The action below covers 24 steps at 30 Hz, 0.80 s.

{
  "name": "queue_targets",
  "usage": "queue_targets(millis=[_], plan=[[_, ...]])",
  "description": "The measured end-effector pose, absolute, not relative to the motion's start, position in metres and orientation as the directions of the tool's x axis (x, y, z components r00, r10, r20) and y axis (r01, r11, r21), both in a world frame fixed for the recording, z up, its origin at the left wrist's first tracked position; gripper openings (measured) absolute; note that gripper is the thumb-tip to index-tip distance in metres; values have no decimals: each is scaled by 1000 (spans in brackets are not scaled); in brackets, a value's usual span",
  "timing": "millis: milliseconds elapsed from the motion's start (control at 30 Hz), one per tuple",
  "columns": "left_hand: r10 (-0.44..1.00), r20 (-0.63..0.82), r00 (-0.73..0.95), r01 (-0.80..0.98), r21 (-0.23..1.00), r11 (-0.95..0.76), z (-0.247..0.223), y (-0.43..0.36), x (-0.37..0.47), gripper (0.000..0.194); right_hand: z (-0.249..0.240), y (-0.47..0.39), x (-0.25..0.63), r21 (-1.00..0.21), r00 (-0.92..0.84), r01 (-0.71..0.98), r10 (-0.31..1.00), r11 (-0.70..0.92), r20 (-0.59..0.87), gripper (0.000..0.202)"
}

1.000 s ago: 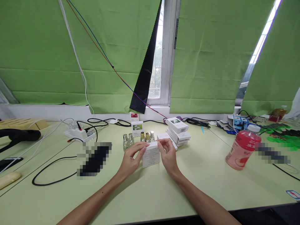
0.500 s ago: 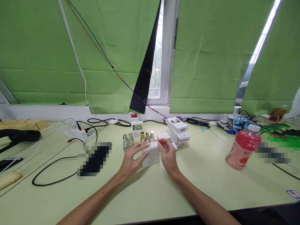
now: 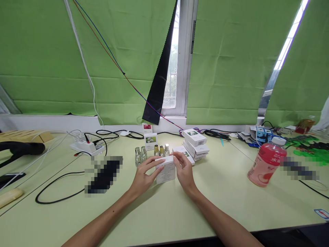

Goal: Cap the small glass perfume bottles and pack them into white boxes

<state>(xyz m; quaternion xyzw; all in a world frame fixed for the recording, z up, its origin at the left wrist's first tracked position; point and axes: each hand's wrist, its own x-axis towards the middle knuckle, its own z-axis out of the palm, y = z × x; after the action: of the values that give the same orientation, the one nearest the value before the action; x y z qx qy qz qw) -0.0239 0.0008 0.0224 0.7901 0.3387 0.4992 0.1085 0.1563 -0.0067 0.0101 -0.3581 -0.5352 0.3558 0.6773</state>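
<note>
A small white box (image 3: pixel 166 172) with printed text stands upright on the table in front of me. My left hand (image 3: pixel 144 174) grips its left side, fingers over the top edge and thumb on the near face. At the box's upper right corner, the fingers of my right hand (image 3: pixel 184 170) are pinched on it. Just behind are several small glass bottles, some with silver caps (image 3: pixel 140 155), others with gold caps (image 3: pixel 158 150). White boxes with green pictures are stacked (image 3: pixel 195 144) to the right of them. Two more boxes (image 3: pixel 150 140) stand upright at the back.
A pink drink bottle (image 3: pixel 267 161) stands on the right. Cables and a white power strip (image 3: pixel 88 147) lie at the back left, near a blurred black object (image 3: pixel 105 175). Black headphones (image 3: pixel 23 148) sit at the far left. Torn cartons (image 3: pixel 257 133) are at the back right.
</note>
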Motion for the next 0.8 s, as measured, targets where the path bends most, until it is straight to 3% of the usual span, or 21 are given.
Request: queue_targets(millis=[800], plan=[[652,708,272,424,520,-742,25,1,-24,22,3,-2,155,-874,174,-85,871,478,460,32]])
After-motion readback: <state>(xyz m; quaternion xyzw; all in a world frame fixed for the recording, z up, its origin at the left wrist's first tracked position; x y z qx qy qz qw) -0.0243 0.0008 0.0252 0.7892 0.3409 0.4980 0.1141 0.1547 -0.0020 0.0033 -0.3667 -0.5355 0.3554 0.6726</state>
